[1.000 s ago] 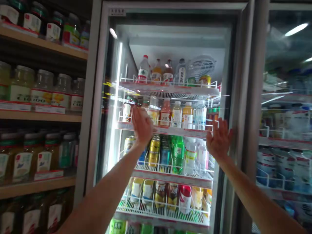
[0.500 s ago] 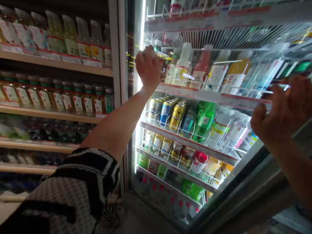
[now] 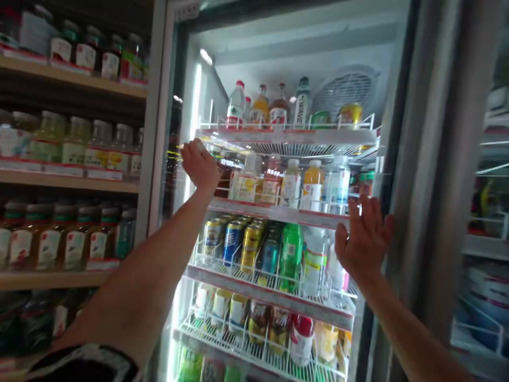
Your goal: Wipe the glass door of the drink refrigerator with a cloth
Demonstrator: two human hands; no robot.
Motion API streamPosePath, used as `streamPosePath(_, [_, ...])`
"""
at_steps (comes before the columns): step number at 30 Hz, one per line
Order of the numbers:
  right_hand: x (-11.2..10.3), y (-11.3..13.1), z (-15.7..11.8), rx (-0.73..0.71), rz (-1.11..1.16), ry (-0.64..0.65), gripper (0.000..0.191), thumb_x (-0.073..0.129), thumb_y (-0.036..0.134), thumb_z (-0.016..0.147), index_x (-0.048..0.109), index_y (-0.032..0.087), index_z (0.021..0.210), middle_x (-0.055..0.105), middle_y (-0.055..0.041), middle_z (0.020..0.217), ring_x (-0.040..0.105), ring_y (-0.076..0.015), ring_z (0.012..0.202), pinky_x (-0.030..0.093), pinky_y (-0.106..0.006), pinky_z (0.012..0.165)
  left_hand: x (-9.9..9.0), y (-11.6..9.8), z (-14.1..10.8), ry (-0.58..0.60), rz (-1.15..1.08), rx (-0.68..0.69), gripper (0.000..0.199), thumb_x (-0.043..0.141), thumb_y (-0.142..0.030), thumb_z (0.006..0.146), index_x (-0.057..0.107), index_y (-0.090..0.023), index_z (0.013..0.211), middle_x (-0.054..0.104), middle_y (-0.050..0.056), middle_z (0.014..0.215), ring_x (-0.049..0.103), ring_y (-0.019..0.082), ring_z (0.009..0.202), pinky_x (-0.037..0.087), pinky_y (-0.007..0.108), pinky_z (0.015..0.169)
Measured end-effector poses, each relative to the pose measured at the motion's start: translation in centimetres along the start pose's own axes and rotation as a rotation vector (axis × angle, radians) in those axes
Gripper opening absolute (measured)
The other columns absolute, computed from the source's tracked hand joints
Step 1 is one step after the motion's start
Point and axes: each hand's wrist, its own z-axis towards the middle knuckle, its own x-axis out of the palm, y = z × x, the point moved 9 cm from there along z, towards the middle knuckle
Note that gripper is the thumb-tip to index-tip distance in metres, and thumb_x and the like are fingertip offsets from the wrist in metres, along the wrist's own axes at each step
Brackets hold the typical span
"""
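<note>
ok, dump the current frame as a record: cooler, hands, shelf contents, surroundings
cooler: lit inside, glass-fronted, reflections on glass
left hand: raised near cooler's left edge; pale patch at fingers, too blurred to identify
right hand: open, near right edge; glass contact unclear
top shelf: bottles, yellow can
can row: blue can, gold can, green bottle
left of cooler: wooden shelves, capped bottles

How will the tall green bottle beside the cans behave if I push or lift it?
The green bottle is narrow for its height, so it could tip when pushed near the top. Its shiny surface may feel slippery.
</note>
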Motion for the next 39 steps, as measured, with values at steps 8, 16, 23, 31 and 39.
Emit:
streamPosePath(8, [0.3,-0.3,-0.3,0.019,-0.055,-0.019,0.057,0.037,0.027,0.090,0.024,0.017,0.145,0.042,-0.0155,0.142,0.033,-0.0279,0.135,0.023,-0.051,0.109,6.7,-20.9,-6.9,0.132,-0.120,0.584,0.044,0.034,-0.025,0.091,0.042,-0.020,0.134,0.040,0.005,0.144,0.024,0.020,0.139,0.026,0.041,0.113])
streamPosePath(16, [0.9,-0.7,-0.6,0.058,-0.081,-0.022,0.058,0.035,0.026,0.091,0.019,0.019,0.147,0.041,-0.0146,0.143,0.034,-0.0274,0.135,0.023,-0.052,0.109,3.0,-7.9,-2.4,-0.066,-0.082,0.073,0.048,0.032,-0.024,0.090,0.040,-0.016,0.136,0.038,0.013,0.145,0.024,0.028,0.139,0.025,0.055,0.110])
streamPosePath(23, [0.4,-0.5,-0.5,0.007,-0.098,-0.053,0.055,0.034,0.024,0.091,0.024,0.017,0.145,0.042,-0.0155,0.143,0.033,-0.0260,0.135,0.027,-0.052,0.107,4.9,-17.7,-12.6,0.074,-0.109,0.738,0.044,0.038,-0.024,0.089,0.044,-0.025,0.133,0.042,0.002,0.143,0.028,0.020,0.138,0.028,0.042,0.112])
streamPosePath(31, [0.9,-0.5,-0.5,0.034,-0.159,0.009,0.059,0.035,0.028,0.092,0.018,0.015,0.147,0.038,-0.0170,0.145,0.029,-0.0272,0.138,0.026,-0.053,0.108,3.0,-12.2,-13.5,0.008,-0.068,0.531,0.050,0.036,-0.023,0.089,0.037,-0.021,0.139,0.039,0.007,0.145,0.026,0.021,0.139,0.030,0.043,0.110])
streamPosePath(39, [0.8,-0.8,-0.5,0.017,-0.168,0.040,0.059,0.034,0.031,0.091,0.021,0.012,0.146,0.038,-0.0177,0.144,0.029,-0.0283,0.137,0.025,-0.053,0.108,2.2,-8.1,-13.7,0.010,-0.069,0.320,0.049,0.034,-0.025,0.091,0.035,-0.020,0.140,0.038,0.009,0.145,0.024,0.023,0.139,0.027,0.049,0.111])
